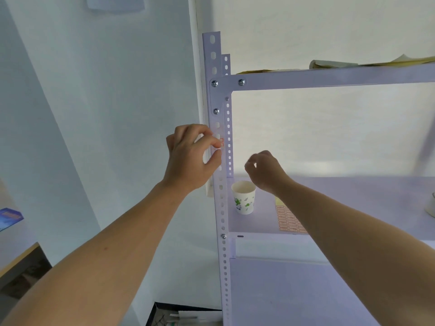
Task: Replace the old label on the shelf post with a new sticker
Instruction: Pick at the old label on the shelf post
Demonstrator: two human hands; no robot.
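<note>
Left hand: raised against the pale lilac perforated metal shelf post, my thumb and forefinger tips pinched on the small white red-outlined label. The label sits on the post's front face, at 3 o'clock from that hand.

Right hand: at 4 o'clock from the label, apart from the post, fingers curled. I cannot tell whether it holds anything.

At its 7 o'clock, a white paper cup with green print stands upright on the lilac shelf board. At its 5 o'clock, a sheet of red-outlined stickers lies flat.
</note>
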